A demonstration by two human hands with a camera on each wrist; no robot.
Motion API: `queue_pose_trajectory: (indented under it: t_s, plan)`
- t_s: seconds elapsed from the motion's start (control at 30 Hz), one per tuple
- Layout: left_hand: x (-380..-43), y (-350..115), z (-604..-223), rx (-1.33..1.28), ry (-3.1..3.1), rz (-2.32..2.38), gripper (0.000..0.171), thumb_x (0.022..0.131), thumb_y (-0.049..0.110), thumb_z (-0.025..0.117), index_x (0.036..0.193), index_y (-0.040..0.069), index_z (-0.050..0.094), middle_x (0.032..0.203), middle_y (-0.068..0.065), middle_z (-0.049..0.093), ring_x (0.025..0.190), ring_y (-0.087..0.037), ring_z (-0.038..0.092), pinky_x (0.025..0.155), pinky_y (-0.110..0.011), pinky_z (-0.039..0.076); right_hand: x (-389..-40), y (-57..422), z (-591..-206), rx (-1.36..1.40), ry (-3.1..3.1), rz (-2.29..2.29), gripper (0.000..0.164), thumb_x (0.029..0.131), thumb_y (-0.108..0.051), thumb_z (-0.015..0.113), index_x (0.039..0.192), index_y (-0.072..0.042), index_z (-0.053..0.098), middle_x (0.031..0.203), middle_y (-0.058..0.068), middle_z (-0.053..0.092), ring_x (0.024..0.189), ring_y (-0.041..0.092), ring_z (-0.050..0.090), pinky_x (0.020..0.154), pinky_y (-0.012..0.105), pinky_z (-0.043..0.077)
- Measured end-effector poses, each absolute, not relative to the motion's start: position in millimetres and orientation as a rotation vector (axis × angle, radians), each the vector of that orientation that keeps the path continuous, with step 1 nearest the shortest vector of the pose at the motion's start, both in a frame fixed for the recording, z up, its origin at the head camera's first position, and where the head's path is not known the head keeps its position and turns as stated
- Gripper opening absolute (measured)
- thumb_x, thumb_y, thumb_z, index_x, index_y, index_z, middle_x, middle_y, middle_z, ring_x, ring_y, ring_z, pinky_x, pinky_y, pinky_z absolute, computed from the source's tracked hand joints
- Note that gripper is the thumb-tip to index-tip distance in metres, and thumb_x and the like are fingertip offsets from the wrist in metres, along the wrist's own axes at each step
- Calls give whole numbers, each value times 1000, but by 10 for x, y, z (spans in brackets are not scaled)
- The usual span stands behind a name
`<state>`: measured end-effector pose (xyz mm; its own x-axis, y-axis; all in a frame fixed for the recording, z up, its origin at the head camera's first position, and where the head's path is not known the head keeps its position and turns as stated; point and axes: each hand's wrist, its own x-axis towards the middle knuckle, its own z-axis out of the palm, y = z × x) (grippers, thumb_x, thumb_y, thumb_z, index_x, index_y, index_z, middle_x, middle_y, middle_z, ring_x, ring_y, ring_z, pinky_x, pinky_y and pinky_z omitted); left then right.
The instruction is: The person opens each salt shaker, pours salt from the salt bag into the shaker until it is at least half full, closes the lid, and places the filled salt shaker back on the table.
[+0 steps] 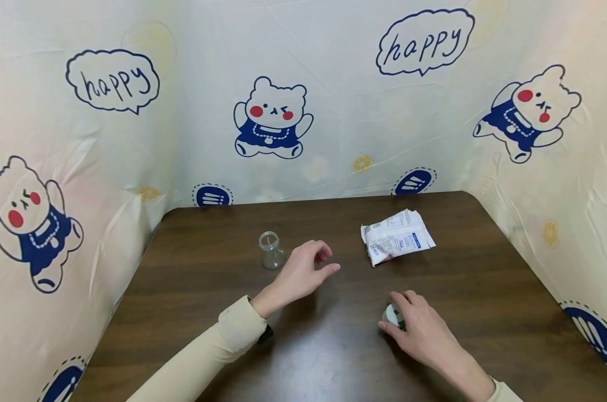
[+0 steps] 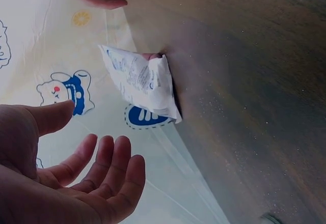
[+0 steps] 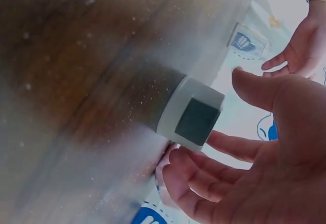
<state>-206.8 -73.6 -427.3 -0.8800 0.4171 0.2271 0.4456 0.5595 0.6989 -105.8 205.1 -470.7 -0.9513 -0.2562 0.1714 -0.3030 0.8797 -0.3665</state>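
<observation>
My right hand (image 1: 424, 329) is loosely curved around a small pale, squat object (image 1: 394, 316) on the table. That object bears a dark square patch (image 3: 197, 121) on one side; what it is I cannot tell. In the right wrist view the thumb stands apart from it, and the other fingers lie close behind it. My left hand (image 1: 303, 271) hovers over the table with bent, spread fingers and nothing between them. Just left of that hand stands a small clear glass jar (image 1: 271, 252), upright and with its mouth uncovered. The right wrist view also catches the jar (image 3: 248, 42).
A white printed packet (image 1: 398, 237) lies toward the back right of the brown table (image 1: 208, 240). Beyond the table's far edge hangs a pale curtain (image 1: 333, 123) with bear drawings, which also runs along both sides.
</observation>
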Motion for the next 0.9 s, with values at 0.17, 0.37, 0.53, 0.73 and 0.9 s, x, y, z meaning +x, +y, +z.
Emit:
queue_pose_trajectory:
  t_s: [0.17,0.37,0.53,0.73,0.9]
  plan:
    - [-2122,-713,-4255,-754,-2734,-1237,21,96,24,81,106,10,69,98,0,62,95,-28,64,84,-36,51,-1120,2072,-4629,407,-2898,611,54,91,-30,85,129,3,67,121,19,65,108,38,64,87,56,54]
    - [-2140,-697,-4261,-738,-2728,-1231,20,95,24,81,106,11,69,99,-2,64,95,-26,64,85,-36,52,-1146,2116,-4587,379,-2897,642,59,91,-24,84,137,5,61,127,23,64,114,42,63,92,59,52]
    - [-2152,-664,-4271,-729,-2726,-1229,21,95,24,81,106,11,69,100,0,64,95,-25,64,86,-35,52,-1174,2156,-4572,370,-2895,654,63,91,-21,84,141,6,57,128,24,64,115,43,62,93,60,52]
    - [-2166,-627,-4264,-737,-2724,-1252,22,96,24,80,108,9,69,105,-11,68,97,-28,65,87,-36,52,-1253,2237,-4520,336,-2864,682,58,93,-18,81,140,5,58,125,24,65,112,43,63,89,62,52]
    - [-2165,-633,-4268,-736,-2726,-1243,22,96,24,80,108,9,69,106,-11,68,96,-25,65,86,-36,53,-1339,2301,-4405,293,-2846,695,54,96,-19,77,141,4,57,123,25,64,110,43,63,87,63,52]
